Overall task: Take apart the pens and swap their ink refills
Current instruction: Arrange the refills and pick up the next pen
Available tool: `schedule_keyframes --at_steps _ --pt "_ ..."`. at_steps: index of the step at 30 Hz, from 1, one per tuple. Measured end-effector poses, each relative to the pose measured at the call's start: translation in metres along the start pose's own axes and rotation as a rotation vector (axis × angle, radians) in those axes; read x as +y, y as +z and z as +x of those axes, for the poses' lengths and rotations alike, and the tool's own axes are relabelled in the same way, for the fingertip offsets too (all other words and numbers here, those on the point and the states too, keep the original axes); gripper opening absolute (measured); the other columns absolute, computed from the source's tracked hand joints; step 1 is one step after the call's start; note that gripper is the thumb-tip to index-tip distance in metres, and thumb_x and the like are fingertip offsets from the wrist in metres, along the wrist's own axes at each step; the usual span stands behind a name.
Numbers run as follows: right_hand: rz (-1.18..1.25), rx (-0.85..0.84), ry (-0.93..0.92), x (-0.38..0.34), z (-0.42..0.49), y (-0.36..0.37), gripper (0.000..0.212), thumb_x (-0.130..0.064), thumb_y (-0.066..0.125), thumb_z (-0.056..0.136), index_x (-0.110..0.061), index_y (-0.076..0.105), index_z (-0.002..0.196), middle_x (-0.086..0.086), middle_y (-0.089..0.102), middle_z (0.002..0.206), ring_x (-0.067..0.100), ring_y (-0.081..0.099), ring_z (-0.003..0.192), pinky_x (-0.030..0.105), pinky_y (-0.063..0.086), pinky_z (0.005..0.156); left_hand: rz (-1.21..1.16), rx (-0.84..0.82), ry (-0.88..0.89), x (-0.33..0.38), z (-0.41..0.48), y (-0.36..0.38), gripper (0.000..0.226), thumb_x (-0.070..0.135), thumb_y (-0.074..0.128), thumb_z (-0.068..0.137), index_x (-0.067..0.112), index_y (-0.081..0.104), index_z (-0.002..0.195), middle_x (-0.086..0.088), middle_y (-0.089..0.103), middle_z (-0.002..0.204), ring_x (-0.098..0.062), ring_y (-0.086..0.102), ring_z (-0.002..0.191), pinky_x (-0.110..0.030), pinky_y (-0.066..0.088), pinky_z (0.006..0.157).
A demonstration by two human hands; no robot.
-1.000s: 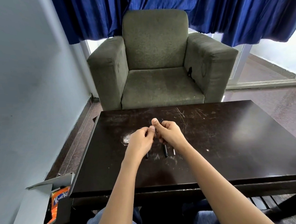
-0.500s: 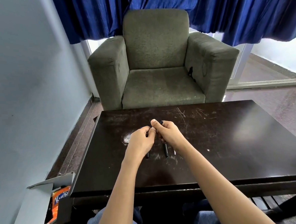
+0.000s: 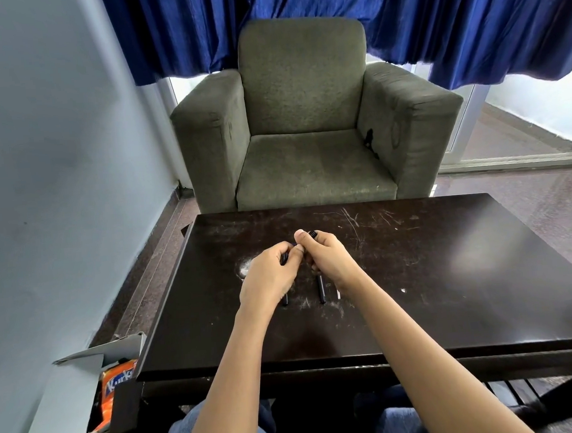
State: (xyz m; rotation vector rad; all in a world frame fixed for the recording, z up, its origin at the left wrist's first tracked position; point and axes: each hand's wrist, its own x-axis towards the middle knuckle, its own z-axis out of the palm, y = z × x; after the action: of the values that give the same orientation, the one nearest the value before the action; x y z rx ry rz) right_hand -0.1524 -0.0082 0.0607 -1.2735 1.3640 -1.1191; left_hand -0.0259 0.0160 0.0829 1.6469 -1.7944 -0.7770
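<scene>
Both hands meet above the middle of the dark table (image 3: 449, 273). My right hand (image 3: 327, 257) grips a dark pen (image 3: 312, 233), whose end pokes out past the thumb. My left hand (image 3: 271, 277) pinches the same pen's other end, mostly hidden by the fingers. Beneath the hands lie loose pen parts: a black barrel piece (image 3: 321, 289), another dark piece (image 3: 285, 300) partly under my left wrist, and a thin white refill (image 3: 338, 293).
A grey-green armchair (image 3: 306, 131) stands just beyond the table's far edge. An open cardboard box (image 3: 87, 379) with an orange packet sits on the floor at the left, beside the blue wall. Blue curtains hang behind.
The hands stay together on the pen with only small finger shifts. The parts on the table have not moved.
</scene>
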Motion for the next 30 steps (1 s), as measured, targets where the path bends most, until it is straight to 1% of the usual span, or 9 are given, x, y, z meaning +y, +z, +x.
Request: schedule_keyframes --at_steps 4,6,9,11,15,19,21,26,30 --pt "0.013 -0.002 0.052 -0.004 -0.002 -0.002 0.035 -0.037 0.052 0.095 -0.013 0.049 0.068 -0.003 0.05 0.054 0.008 0.04 0.045 0.02 0.036 0.045 0.023 -0.065 -0.047 0.003 0.0 0.001 0.034 0.043 0.038 0.099 0.02 0.06 0.088 0.006 0.053 0.066 -0.008 0.049 0.06 -0.025 0.037 0.055" --pt "0.077 0.047 0.118 -0.003 0.002 -0.006 0.03 -0.033 0.051 0.095 -0.012 0.051 0.074 -0.002 0.049 0.055 0.009 0.04 0.044 0.02 0.034 0.043 0.068 -0.095 -0.062 0.002 0.0 0.002 0.039 0.043 0.034 0.1 0.018 0.062 0.087 0.006 0.052 0.065 -0.008 0.049 0.058 -0.023 0.036 0.053" --pt "0.248 0.178 0.21 0.002 0.011 -0.019 0.023 -0.03 0.054 0.093 -0.009 0.057 0.083 -0.002 0.049 0.057 0.007 0.042 0.045 0.02 0.035 0.042 0.114 -0.074 -0.087 -0.002 0.001 0.002 0.042 0.04 0.034 0.101 0.016 0.066 0.088 0.006 0.054 0.067 -0.007 0.048 0.057 -0.025 0.037 0.056" --pt "0.217 0.235 0.208 0.008 0.015 -0.027 0.019 -0.026 0.058 0.09 -0.008 0.06 0.085 -0.001 0.056 0.06 0.008 0.05 0.049 0.02 0.041 0.047 0.076 -0.028 -0.136 -0.005 0.002 0.001 0.04 0.033 0.034 0.101 0.013 0.068 0.093 0.006 0.057 0.075 -0.007 0.05 0.062 -0.026 0.039 0.061" --pt "-0.205 0.24 0.109 0.027 0.011 -0.023 0.007 -0.015 0.068 0.079 -0.01 0.065 0.084 0.005 0.067 0.073 0.016 0.064 0.066 0.026 0.055 0.062 -0.013 0.032 -0.221 -0.006 0.005 0.001 0.036 0.022 0.034 0.099 0.011 0.068 0.106 -0.005 0.067 0.101 -0.02 0.062 0.092 -0.029 0.044 0.076" --pt "-0.768 0.161 0.017 0.046 0.001 0.003 0.014 -0.019 0.061 0.082 -0.011 0.061 0.094 0.005 0.066 0.09 0.025 0.062 0.083 0.027 0.043 0.064 -0.038 0.042 -0.231 -0.005 0.005 0.001 0.035 0.023 0.035 0.1 0.009 0.066 0.109 -0.007 0.068 0.105 -0.019 0.063 0.096 -0.031 0.049 0.081" --pt "-0.982 0.109 -0.029 0.057 -0.002 0.014 0.017 -0.02 0.055 0.087 -0.009 0.057 0.101 0.009 0.067 0.096 0.03 0.063 0.092 0.031 0.044 0.066 -0.031 0.046 -0.227 -0.006 0.005 0.002 0.035 0.024 0.035 0.1 0.01 0.066 0.109 -0.007 0.067 0.105 -0.018 0.064 0.096 -0.032 0.051 0.083" --pt "-1.164 0.068 -0.02 0.075 -0.004 0.018 0.023 -0.024 0.055 0.091 -0.01 0.057 0.109 0.009 0.061 0.111 0.027 0.052 0.112 0.033 0.045 0.074 -0.017 0.047 -0.221 -0.009 0.005 0.001 0.033 0.026 0.039 0.1 0.01 0.065 0.111 -0.006 0.067 0.106 -0.018 0.064 0.095 -0.032 0.052 0.082" --pt "-1.123 0.067 0.044 0.078 -0.005 0.019 0.023 -0.025 0.056 0.091 -0.008 0.055 0.107 0.01 0.065 0.108 0.03 0.059 0.106 0.032 0.046 0.073 -0.016 0.044 -0.219 -0.008 0.004 0.0 0.032 0.026 0.04 0.099 0.01 0.066 0.107 -0.005 0.068 0.103 -0.018 0.064 0.091 -0.032 0.052 0.079"
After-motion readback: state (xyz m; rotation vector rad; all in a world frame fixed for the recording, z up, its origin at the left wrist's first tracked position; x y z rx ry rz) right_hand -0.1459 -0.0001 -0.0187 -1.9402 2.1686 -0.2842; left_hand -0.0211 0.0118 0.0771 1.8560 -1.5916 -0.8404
